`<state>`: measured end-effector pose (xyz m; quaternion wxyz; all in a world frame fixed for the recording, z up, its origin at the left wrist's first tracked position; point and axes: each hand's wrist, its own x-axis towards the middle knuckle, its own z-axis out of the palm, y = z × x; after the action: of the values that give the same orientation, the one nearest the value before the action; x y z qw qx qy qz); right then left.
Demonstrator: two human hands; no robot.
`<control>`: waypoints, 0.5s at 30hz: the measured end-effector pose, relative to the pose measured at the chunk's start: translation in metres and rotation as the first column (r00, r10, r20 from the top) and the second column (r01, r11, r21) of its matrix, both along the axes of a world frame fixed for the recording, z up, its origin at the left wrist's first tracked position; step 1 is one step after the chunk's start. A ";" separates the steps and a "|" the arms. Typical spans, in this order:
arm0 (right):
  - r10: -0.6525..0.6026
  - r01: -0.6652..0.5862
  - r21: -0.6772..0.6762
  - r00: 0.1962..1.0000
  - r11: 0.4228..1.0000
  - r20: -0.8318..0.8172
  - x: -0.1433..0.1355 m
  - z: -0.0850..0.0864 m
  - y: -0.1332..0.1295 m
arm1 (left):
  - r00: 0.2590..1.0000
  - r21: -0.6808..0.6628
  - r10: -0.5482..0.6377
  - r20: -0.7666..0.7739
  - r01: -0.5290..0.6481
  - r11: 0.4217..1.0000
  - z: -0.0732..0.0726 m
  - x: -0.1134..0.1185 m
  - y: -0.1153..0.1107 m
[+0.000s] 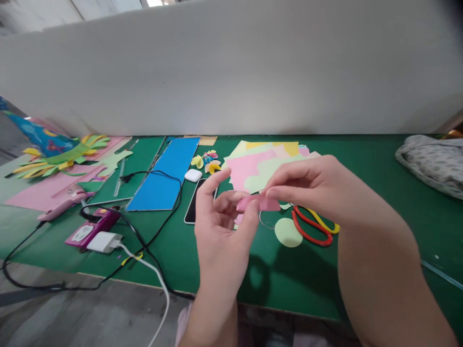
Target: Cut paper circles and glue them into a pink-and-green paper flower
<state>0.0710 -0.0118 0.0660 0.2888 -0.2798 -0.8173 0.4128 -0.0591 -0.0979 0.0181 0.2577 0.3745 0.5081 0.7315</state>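
A small folded piece of pink paper is held up above the green table, between both hands. My left hand pinches its left end between thumb and fingers, the index finger raised. From the right, my right hand grips its upper edge with thumb and fingertips. Below the hands lies a pale green paper circle. Scissors with red and yellow handles rest beside it, their blades hidden under my right hand. Behind is a stack of coloured paper sheets.
A phone, a white earbud case and small paper flowers lie left of the hands. Farther left are a blue board, a pink glue gun, a purple power strip, cables and a party hat.
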 end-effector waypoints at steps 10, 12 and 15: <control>-0.051 0.052 0.016 0.998 0.999 -0.036 -0.014 -0.005 -0.007 | 0.995 0.011 0.013 0.095 -0.014 1.000 -0.005 -0.002 0.008; -0.046 0.044 -0.037 0.997 0.998 -0.060 -0.017 -0.009 -0.006 | 0.992 -0.001 -0.016 0.129 0.016 1.000 -0.008 -0.004 0.009; -0.049 0.041 -0.140 0.997 0.989 -0.053 -0.014 -0.021 -0.002 | 0.992 -0.017 -0.082 0.097 0.084 0.996 -0.014 -0.009 0.013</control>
<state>0.0565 -0.0138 0.0450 0.3008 -0.3060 -0.7716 0.4696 -0.0685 -0.0849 0.0038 0.3158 0.3571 0.4866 0.7320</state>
